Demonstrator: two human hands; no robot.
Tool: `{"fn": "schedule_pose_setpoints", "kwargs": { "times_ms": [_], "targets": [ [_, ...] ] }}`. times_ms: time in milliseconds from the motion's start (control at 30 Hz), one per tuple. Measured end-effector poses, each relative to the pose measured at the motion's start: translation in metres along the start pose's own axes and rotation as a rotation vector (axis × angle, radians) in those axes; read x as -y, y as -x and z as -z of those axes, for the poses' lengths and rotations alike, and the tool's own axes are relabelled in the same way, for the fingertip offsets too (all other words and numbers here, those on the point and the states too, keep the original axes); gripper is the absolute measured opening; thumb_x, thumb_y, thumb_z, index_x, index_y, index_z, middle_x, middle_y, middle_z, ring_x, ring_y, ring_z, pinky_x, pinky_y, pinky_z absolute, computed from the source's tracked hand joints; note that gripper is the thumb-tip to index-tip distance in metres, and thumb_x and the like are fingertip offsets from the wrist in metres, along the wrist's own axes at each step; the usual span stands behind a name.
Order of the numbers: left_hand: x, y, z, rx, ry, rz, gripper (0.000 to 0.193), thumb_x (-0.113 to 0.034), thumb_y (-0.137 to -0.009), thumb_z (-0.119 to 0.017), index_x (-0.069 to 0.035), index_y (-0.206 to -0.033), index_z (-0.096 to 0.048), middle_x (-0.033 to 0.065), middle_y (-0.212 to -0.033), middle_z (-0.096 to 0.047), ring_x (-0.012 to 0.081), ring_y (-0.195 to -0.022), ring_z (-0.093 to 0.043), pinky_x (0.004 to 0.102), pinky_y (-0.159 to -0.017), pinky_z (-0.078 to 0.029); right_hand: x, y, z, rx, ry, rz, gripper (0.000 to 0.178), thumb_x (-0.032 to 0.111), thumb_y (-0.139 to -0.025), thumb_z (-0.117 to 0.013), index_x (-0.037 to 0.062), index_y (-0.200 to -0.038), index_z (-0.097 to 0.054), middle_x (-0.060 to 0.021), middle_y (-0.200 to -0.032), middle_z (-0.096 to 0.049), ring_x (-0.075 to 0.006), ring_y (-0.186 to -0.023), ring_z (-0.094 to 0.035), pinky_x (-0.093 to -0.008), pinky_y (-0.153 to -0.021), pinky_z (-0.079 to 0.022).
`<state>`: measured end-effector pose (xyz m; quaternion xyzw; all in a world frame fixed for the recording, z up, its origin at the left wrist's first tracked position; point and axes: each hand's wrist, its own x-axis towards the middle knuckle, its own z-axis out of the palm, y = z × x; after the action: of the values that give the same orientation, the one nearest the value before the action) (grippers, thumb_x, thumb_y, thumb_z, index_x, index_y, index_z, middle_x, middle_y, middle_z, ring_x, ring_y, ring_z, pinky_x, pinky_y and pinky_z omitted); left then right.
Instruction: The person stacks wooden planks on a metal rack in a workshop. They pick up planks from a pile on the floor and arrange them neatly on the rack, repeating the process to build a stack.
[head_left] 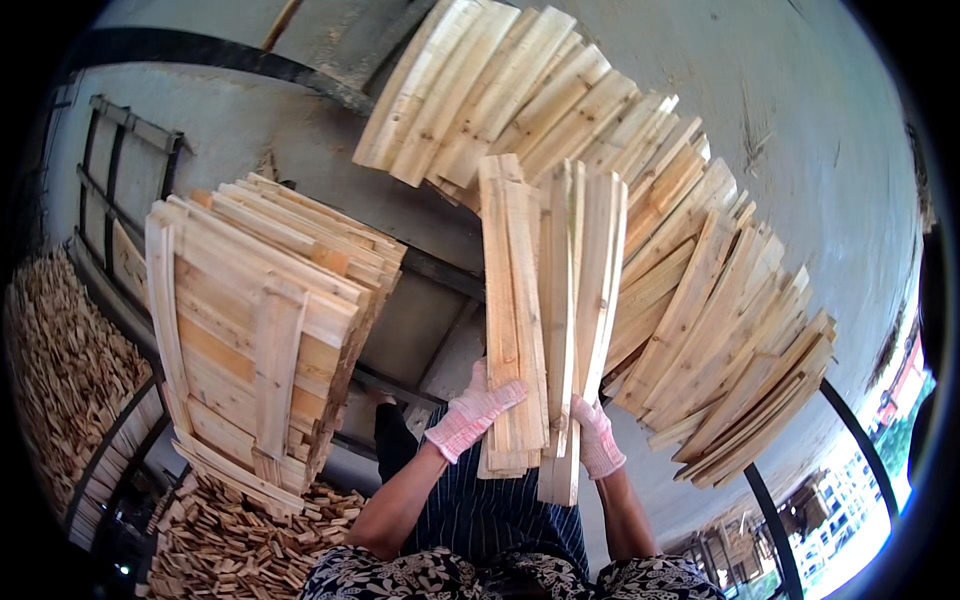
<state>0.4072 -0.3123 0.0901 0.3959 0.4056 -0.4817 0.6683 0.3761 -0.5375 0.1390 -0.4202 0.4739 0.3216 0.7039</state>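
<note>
Left glove (478,414) and right glove (598,440) pretty much match, both a mottled pink and white. The wooden slats (513,310) are pale cream to honey tan with brown knots and streaky grain. Stacked boards (215,345) are kinda the same, plus a few oranger strips. The top (410,577) is black with a white floral print, the lower garment (490,520) dark navy with thin light pinstripes.

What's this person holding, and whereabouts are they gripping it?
The left hand holds the left bunch of wooden boards near its lower end; the right hand holds the right bunch, also near its lower end.
</note>
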Motion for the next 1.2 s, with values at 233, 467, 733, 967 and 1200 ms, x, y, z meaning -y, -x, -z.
{"fn": "schedule_pose_setpoints", "kwargs": {
  "times_ms": [233,467,733,967,1200],
  "targets": [
    [-0.052,0.072,0.012,0.107,-0.013,-0.397,0.109,-0.041,-0.081,-0.088,-0.004,-0.159,-0.02,0.0192,-0.142,-0.056,0.0276,-0.134,-0.052,0.0364,-0.113,-0.041,0.027,0.051,-0.085,-0.091,0.237,0.271,0.051,0.044,-0.097,-0.069,0.0033,-0.125,-0.057,-0.0052,-0.085,-0.064,-0.0169,-0.068,-0.063,-0.0311,-0.061,-0.055],
    [-0.019,0.201,0.129,-0.027,0.429,-1.007,0.113,-0.022,-0.088,-0.084,-0.016,-0.167,-0.003,0.0081,-0.154,-0.044,0.0201,-0.142,-0.04,0.039,-0.118,-0.036,-0.008,0.003,-0.185,0.193,0.938,0.617,0.056,0.04,-0.09,-0.071,-0.0021,-0.126,-0.063,-0.0079,-0.092,-0.069,-0.0164,-0.072,-0.067,-0.0314,-0.06,-0.056],
    [0.023,0.258,0.306,-0.451,0.824,-1.147,0.101,-0.01,-0.085,-0.084,-0.006,-0.161,-0.018,0.0115,-0.153,-0.042,0.022,-0.138,-0.046,0.0372,-0.113,-0.045,-0.131,-0.056,-0.424,0.682,1.271,0.315,0.084,0.041,-0.091,-0.075,0.0006,-0.155,-0.039,-0.0185,-0.133,-0.065,-0.025,-0.111,-0.069,-0.0366,-0.094,-0.054],
    [0.104,0.233,0.382,-1.165,0.344,-0.652,0.097,-0.016,-0.076,-0.085,-0.001,-0.155,-0.031,0.0222,-0.144,-0.051,0.0287,-0.13,-0.052,0.0381,-0.114,-0.041,-0.234,-0.035,-0.461,0.531,1.659,0.701,0.107,0.035,-0.081,-0.082,0.0054,-0.164,-0.022,-0.0286,-0.156,-0.042,-0.0401,-0.138,-0.048,-0.0433,-0.115,-0.039],
    [0.27,0.363,0.424,-1.377,0.258,-0.877,0.087,-0.022,-0.086,-0.08,-0.001,-0.156,-0.033,0.0259,-0.142,-0.054,0.0359,-0.13,-0.056,0.0417,-0.113,-0.043,-0.278,0.081,-0.445,0.256,1.637,0.911,0.104,0.014,-0.078,-0.073,0.0102,-0.166,-0.018,-0.0315,-0.156,-0.036,-0.0439,-0.142,-0.041,-0.0485,-0.119,-0.034]
  ]
}}
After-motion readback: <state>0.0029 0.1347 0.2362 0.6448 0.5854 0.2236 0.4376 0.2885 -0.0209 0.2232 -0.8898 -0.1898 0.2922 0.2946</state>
